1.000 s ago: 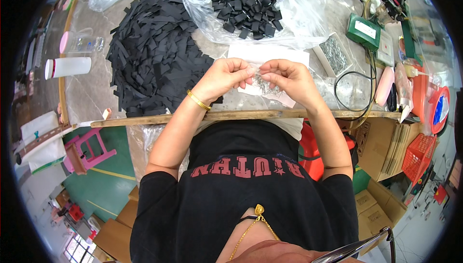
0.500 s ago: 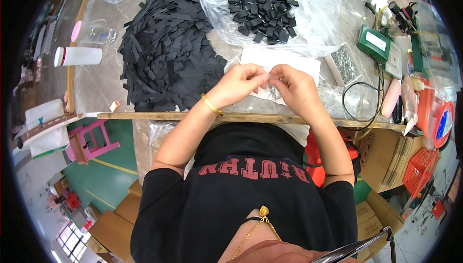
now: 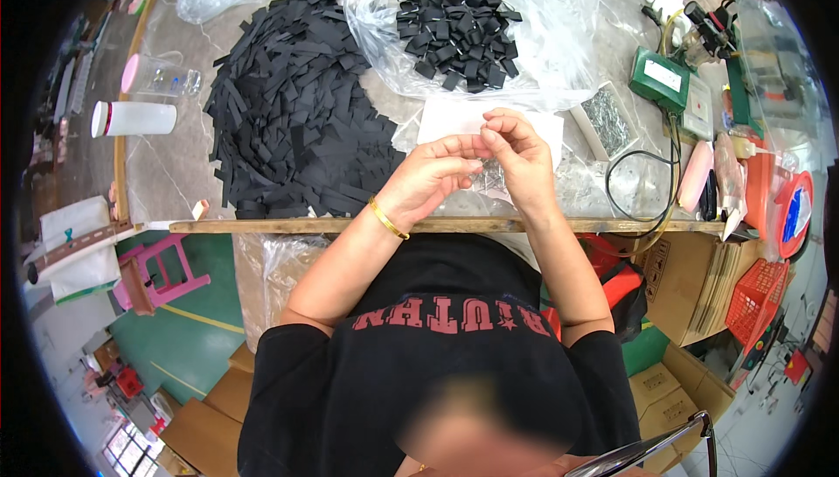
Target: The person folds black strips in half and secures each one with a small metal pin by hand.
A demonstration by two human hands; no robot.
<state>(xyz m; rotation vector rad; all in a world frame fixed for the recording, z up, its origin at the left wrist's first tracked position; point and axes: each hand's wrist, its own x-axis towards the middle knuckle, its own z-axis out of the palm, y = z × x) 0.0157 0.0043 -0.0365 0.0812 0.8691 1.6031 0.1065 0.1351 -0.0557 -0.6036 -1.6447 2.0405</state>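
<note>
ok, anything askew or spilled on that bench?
Nothing looks spilled or damaged. The black strips lie in a loose heap straight on the table, and the smaller black pieces sit on an open clear bag. Both hands, left hand and right hand, pinch something small and clear between them.

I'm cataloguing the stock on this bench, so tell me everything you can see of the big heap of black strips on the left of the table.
The big heap of flat black strips is a loose, fan-shaped mound of many short rectangular pieces, matte, like fabric or foam, criss-crossed at all angles. It lies on the pale stone-look tabletop, reaching almost to the wooden front edge. Its right side meets the clear plastic bag holding smaller black pieces. The left hand works just right of it, not clearly touching.
</note>
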